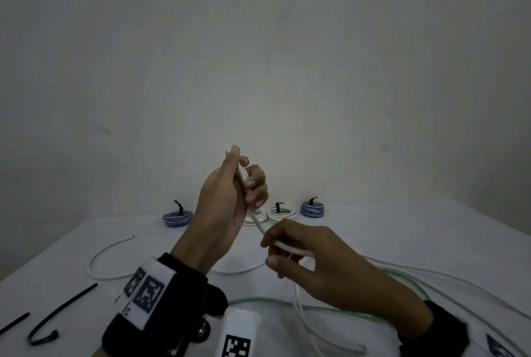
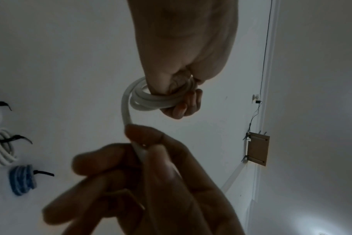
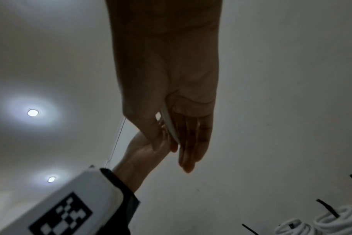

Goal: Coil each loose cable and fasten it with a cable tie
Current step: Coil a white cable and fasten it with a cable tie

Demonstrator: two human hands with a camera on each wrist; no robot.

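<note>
The white-covered counter (image 1: 431,241) carries everything, and above its middle the left hand (image 1: 227,201) is raised with its grip curled round a small coil of thick white round cable (image 2: 151,98); the wrist view shows a few loops bunched in the fingers. The right hand (image 1: 324,262) sits lower, its grip pinching the same cable's running length between thumb and fingers, the rest trailing down over the near counter. The likely trouble is the stiff loops springing open if the left fingers loosen while another turn is fed, or the trailing length snagging on the clear plastic tube (image 1: 330,309) it crosses. Another thin white loose cable (image 1: 106,259) curves on the left and could tangle too. Along the far edge stand finished bundles: two blue coils (image 1: 312,209) and white coils (image 1: 281,213), each tied in black. Loose black cable ties (image 1: 57,313) lie near left, within reach, well apart from both hands.
</note>
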